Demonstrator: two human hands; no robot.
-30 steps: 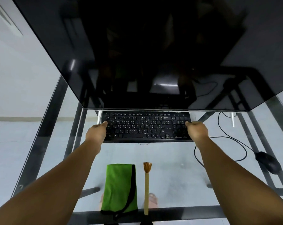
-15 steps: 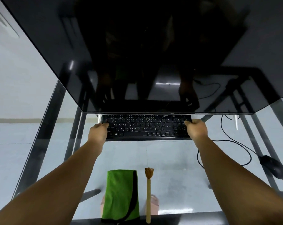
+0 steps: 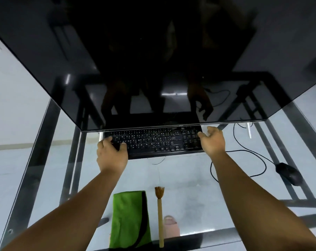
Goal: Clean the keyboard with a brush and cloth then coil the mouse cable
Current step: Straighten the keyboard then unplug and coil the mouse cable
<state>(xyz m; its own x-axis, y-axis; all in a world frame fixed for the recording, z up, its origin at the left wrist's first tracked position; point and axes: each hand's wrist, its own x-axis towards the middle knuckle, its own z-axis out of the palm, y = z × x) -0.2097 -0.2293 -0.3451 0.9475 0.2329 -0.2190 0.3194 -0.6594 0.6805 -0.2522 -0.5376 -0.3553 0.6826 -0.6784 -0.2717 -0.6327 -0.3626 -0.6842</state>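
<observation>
On the glass tabletop (image 3: 198, 180), working from your left, your left hand (image 3: 111, 156) is lying over the left end of the keyboard (image 3: 153, 142), fingers (image 3: 123, 144) curled loosely down onto the keys and thumb side toward the front edge. That is resting contact rather than a firm clamp, and it looks meant to steady or shift the board. The keyboard itself is sitting far back, its rear rows tucked under the lower edge of the dark monitor (image 3: 153, 60), which is probably why both of your hands are reaching to its ends: brushing there would be cramped.

Nearer you, the green cloth (image 3: 130, 218) is lying folded close to the front edge, and just beside it on the right the brush (image 3: 160, 214) is lying with its bristles pointing toward the keyboard. Both are waiting untouched, placed within easy reach for the cleaning, which I judge is not yet begun.

Moving right, your right hand (image 3: 212, 140) is sitting at the keyboard's right end, fingers spread and slightly bent, touching the corner rather than gripping it. Beyond that, the mouse cable (image 3: 244, 151) is trailing in a loose loop across the glass to the mouse (image 3: 289, 173), which is lying well apart at the far right, uncoiled and left for last.
</observation>
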